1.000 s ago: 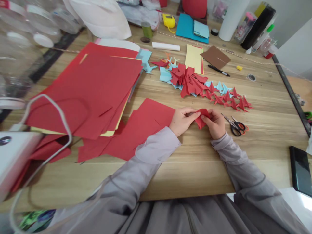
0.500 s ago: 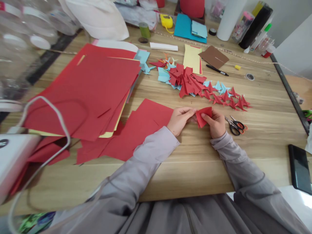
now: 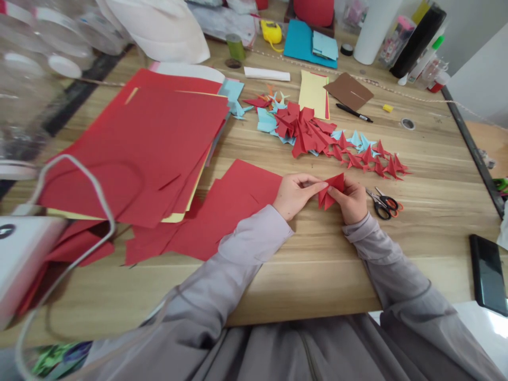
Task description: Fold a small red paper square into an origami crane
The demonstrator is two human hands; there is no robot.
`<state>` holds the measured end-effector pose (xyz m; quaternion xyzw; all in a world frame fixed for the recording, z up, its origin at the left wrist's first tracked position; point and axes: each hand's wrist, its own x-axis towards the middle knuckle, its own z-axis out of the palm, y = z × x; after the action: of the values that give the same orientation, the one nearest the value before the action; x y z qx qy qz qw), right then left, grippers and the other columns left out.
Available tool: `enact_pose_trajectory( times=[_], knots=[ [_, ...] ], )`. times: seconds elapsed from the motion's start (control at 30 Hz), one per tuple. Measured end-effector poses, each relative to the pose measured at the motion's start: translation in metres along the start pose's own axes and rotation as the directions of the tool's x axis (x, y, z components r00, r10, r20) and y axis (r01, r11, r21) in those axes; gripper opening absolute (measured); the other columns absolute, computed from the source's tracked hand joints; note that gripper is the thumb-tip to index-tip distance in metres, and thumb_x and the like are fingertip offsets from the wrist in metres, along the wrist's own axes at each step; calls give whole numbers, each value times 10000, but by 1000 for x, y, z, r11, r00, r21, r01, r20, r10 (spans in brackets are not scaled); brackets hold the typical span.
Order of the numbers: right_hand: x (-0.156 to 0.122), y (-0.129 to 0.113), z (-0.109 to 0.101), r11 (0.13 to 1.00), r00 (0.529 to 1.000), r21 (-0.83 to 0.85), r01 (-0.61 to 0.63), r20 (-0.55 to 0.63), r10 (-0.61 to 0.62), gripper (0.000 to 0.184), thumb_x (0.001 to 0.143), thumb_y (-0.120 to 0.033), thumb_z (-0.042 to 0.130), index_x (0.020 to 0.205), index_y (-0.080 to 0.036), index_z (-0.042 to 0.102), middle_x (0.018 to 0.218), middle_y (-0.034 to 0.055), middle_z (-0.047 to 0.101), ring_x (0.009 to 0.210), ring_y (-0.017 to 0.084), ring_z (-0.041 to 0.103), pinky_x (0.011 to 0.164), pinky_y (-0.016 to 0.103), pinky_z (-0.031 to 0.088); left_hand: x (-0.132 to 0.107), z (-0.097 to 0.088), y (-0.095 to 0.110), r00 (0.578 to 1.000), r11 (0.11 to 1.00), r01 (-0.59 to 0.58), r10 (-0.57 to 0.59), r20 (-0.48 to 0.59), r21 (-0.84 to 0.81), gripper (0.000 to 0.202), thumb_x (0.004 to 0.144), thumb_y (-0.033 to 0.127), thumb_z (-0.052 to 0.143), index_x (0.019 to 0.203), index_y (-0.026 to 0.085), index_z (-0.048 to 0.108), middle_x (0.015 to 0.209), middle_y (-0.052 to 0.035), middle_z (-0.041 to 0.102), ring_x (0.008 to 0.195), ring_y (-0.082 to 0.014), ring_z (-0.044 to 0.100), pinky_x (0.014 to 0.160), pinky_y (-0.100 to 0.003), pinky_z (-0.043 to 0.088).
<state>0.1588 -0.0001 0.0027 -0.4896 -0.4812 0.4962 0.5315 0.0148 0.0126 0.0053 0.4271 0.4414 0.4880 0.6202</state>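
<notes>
Between my two hands is a small piece of folded red paper [image 3: 334, 184], held just above the wooden table. My left hand [image 3: 298, 194] pinches its left corner between thumb and fingers. On the other side my right hand [image 3: 351, 200] grips it, thumb on the front face and fingers behind, mostly hidden. The paper has pointed flaps, with two tips hanging downward. Scissors [image 3: 383, 204] with black handles lie just right of my right hand, orange handles partly under them. Cut red paper sheets [image 3: 238, 203] lie flat left of my left hand.
Beyond my hands lie folded red pieces [image 3: 304, 129] and small red and blue origami cranes [image 3: 369, 156]. A large stack of red sheets [image 3: 138, 153] fills the left, beside a white cable [image 3: 93, 185]. A phone [image 3: 489, 272] lies at the right edge.
The folded red paper has gone from a squarish shape to a pointed, triangular one. My left thumb has moved right onto its upper left corner. My right hand keeps its grip.
</notes>
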Motion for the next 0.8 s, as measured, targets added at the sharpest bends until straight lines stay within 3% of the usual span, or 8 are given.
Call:
enact_pose_trajectory(
  times=[0.47,0.8],
  knots=[
    [1,2,-2,999,1000,-48,-6,-5,5,279,620,-417,773,709,-196,628,667,-6,657,611,142,590,599,296,524,0,-1,1,1000,999,4,-4,9,-47,177,585,232,752,729,135,719,618,-6,669,559,-99,583,583,-241,489],
    [0,3,-2,997,996,-54,54,78,-49,321,634,-424,770,809,-199,623,762,25,671,700,164,623,648,323,535,0,-2,1,1000,998,1,-2,-8,-70,175,565,221,770,690,121,698,599,-17,669,519,-114,601,566,-268,517]
  ],
)
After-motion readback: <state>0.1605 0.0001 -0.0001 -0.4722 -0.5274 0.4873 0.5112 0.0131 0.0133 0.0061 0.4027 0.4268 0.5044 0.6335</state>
